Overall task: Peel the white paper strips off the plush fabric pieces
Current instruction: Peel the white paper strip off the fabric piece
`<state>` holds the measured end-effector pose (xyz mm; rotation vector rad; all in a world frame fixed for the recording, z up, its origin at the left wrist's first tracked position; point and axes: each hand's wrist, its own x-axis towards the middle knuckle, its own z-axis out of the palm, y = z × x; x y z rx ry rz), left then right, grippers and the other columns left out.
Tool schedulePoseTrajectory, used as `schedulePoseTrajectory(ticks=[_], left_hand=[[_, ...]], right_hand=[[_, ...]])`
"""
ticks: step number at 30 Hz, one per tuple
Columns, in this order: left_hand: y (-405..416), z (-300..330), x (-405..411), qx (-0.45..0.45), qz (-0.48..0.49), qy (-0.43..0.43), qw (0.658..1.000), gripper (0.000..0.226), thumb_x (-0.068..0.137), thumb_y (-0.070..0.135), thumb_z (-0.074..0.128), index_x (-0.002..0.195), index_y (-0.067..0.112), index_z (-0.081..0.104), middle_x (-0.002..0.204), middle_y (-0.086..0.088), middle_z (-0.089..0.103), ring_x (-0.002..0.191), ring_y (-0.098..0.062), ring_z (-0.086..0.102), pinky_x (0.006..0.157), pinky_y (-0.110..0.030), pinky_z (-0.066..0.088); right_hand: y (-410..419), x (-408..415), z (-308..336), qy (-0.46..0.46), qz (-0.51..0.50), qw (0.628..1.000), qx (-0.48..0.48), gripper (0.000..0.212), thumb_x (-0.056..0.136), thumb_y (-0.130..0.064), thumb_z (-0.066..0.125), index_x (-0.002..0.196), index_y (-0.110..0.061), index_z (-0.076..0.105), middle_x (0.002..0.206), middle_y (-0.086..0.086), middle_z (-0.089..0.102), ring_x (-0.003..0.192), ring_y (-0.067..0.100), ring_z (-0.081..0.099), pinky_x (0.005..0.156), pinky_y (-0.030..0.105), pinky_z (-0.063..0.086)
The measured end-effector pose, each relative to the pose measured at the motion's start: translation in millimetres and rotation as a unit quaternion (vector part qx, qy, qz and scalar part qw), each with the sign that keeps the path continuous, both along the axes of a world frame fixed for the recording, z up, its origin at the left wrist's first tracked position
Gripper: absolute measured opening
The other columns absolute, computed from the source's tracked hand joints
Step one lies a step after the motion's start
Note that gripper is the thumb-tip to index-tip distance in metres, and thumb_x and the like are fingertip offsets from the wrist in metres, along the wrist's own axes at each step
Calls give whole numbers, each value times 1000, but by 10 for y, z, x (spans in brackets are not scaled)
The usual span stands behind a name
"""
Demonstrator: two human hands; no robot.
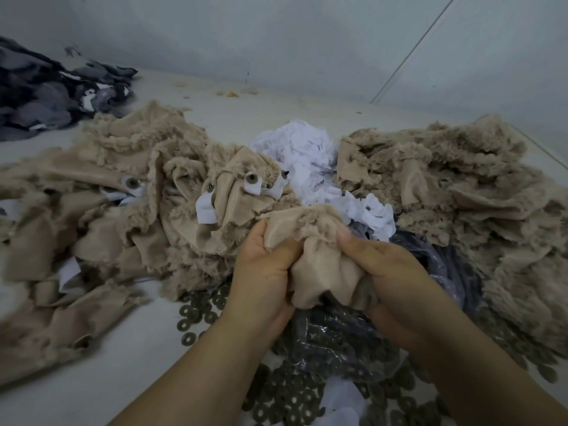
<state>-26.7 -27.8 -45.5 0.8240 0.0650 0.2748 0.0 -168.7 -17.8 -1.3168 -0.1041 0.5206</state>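
My left grip (264, 265) and right grip (378, 265) both clutch one tan plush piece (319, 259) tightly; peeled paper strips (310, 152) lie heaped at twelve o'clock on the desk (101, 342).

No readable txt, labels or nos. anywhere.

Both hands met at lower centre of the frame, the left hand (261, 265) and right hand (390, 272) each gripping one beige plush fabric piece (310, 241) bunched between them. Beige plush heaps lay at the left (92, 210) and right (461, 195) of the frame, several left-hand pieces bearing white paper strips (206, 207) (some with a round stud). Crumpled white paper (307, 149) was heaped at centre; dark ring washers (196, 315) were scattered below, and grey fabric scraps (46, 93) sat upper left.
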Motion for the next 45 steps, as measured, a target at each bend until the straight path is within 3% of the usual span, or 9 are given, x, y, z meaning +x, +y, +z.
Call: schedulePoseTrajectory(ticks=[5, 11, 13, 16, 20, 27, 33, 39, 45], left_hand=[[25, -7, -24, 22, 18, 2, 1000, 29, 93, 3, 58, 121, 5, 62, 114, -19, 70, 105, -34, 68, 80, -39, 59], [19, 6, -1, -13, 3, -32, 999, 31, 77, 1, 68, 108, -2, 67, 108, -22, 71, 101, -33, 69, 84, -38, 58], [13, -5, -12, 37, -2, 2, 999, 17, 73, 3, 72, 89, 1, 73, 92, -19, 72, 80, -30, 69, 63, -34, 59], [5, -2, -56, 106, -77, 27, 991, 13, 79, 15, 67, 76, 2, 70, 65, -16, 64, 46, -22, 57, 35, -23, 39], [15, 6, -69, 165, -138, 44, 976, 35, 87, 28, 66, 64, 3, 63, 57, -14, 60, 37, -22, 53, 32, -20, 37], [-37, 1, -111, 232, -175, 12, 957, 31, 87, 33, 65, 71, 7, 69, 68, -15, 64, 42, -21, 55, 33, -22, 41], [49, 67, -149, 236, -97, -14, 967, 51, 88, 40, 65, 49, 7, 59, 50, -17, 57, 30, -20, 45, 34, -19, 33], [187, 30, -33, 271, 263, 46, 925, 37, 86, 14, 65, 58, 13, 41, 53, 0, 37, 48, -14, 33, 46, -26, 34], [132, 60, -50, 521, 154, -87, 835, 19, 76, 39, 71, 91, 27, 68, 91, 14, 63, 85, -11, 58, 72, -20, 46]], right_hand=[[-8, -104, -9, 19, 106, 990, -92, 47, 72, -44, 79, 99, -5, 77, 100, 19, 76, 86, 30, 73, 76, 34, 57], [56, -5, 3, 43, -73, 979, 187, 48, 82, -22, 66, 126, -4, 62, 119, 15, 72, 108, 28, 71, 84, 37, 60], [60, 29, 3, 77, -115, 949, 283, 47, 84, -24, 62, 127, -4, 61, 121, 17, 70, 109, 29, 70, 82, 38, 61], [72, 32, -42, 109, -90, 954, 265, 51, 92, -41, 50, 127, -5, 61, 118, 21, 71, 100, 31, 73, 70, 40, 62], [82, -14, -45, 72, -21, 977, 199, 71, 96, -61, 37, 122, -2, 67, 100, 19, 71, 73, 30, 66, 62, 44, 53], [98, -74, -37, 90, -54, 984, 146, 44, 94, -37, 52, 98, 2, 70, 73, 16, 63, 47, 21, 52, 45, 35, 48], [41, 7, 37, 78, -109, 948, 290, 47, 92, -28, 54, 131, -2, 59, 124, 18, 69, 111, 29, 69, 89, 41, 58], [40, -4, -53, 63, -195, 965, 164, 34, 95, -17, 59, 127, -5, 59, 112, 10, 75, 99, 25, 74, 78, 38, 61], [51, -60, -64, -59, -153, 984, 73, 41, 84, -32, 63, 114, -4, 69, 107, 16, 75, 100, 32, 73, 86, 47, 57]])
